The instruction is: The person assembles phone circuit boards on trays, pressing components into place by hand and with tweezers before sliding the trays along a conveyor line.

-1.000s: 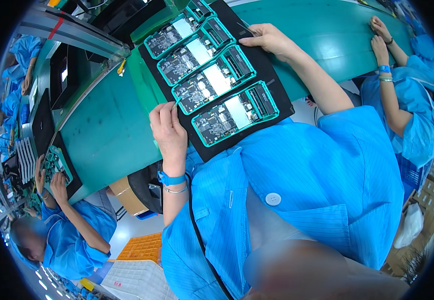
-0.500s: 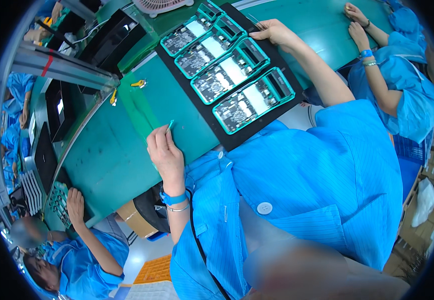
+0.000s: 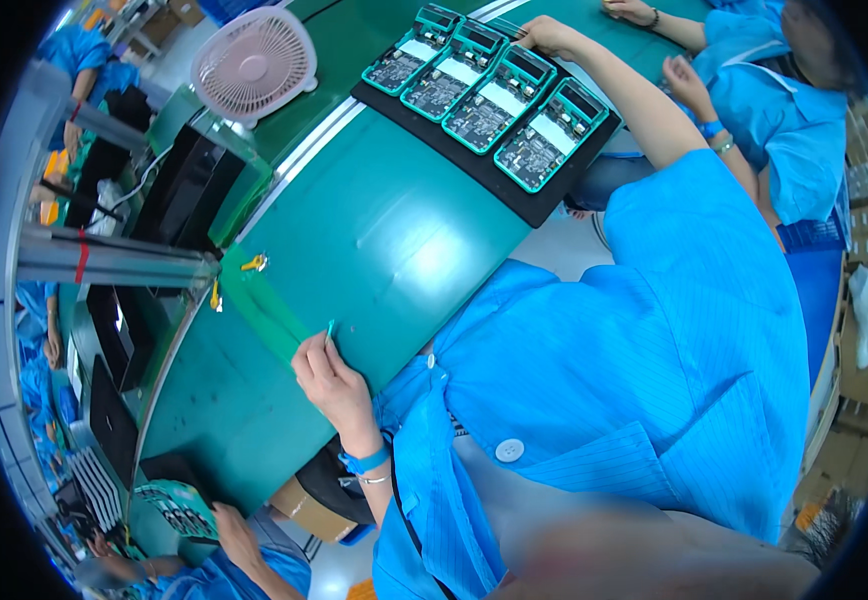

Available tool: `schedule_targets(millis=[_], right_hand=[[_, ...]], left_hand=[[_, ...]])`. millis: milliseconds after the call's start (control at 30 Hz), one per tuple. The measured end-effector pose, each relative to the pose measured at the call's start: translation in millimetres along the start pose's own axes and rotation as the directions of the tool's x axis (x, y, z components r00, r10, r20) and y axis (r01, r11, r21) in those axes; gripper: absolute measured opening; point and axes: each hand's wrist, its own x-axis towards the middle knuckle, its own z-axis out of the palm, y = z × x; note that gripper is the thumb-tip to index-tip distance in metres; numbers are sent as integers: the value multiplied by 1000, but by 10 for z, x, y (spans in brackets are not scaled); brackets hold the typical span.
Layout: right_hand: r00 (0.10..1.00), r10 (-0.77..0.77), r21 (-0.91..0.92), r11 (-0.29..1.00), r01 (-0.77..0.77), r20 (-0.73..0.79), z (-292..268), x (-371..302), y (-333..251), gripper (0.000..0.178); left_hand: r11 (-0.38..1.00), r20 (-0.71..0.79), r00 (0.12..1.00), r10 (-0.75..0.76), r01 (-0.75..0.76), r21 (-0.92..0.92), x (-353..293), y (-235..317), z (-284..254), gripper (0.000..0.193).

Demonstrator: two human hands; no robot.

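My left hand (image 3: 332, 382) is above the green bench mat, pinching a thin teal strip (image 3: 331, 329) that sticks up from the fingertips. At the upper right, my right hand (image 3: 557, 40) is closed at the far edge of a black board (image 3: 514, 192), its fingertips partly hidden. Some thin pale lines beside those fingers are too small to make out. On the board several teal frames lie in a row, each holding a dark circuit board with a pale rectangle; the nearest framed circuit board (image 3: 544, 145) is closest to me.
A green bench mat (image 3: 394, 210) spreads in front of me. Yellow-handled fittings (image 3: 254, 263) sit by the metal rail (image 3: 114, 256). A pink fan (image 3: 254, 66) stands at the back left. Co-workers in blue are at right and lower left; one holds a green circuit panel (image 3: 179, 508).
The black board with its framed circuit boards has slid away toward the upper right, my right hand moving with it. My left hand still pinches the strip. The view has shifted.
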Motion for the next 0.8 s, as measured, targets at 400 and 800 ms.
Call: schedule_targets(millis=[400,800], right_hand=[[913,-196,-457,889,11,-359,32,149,74,20],[834,-420,439,864,247,358,1998,-1653,-1646,37]], left_hand=[[1000,22,1000,-4,3,19,-66,-262,-102,15],[989,64,989,135,-130,-76,-277,89,-66,23]])
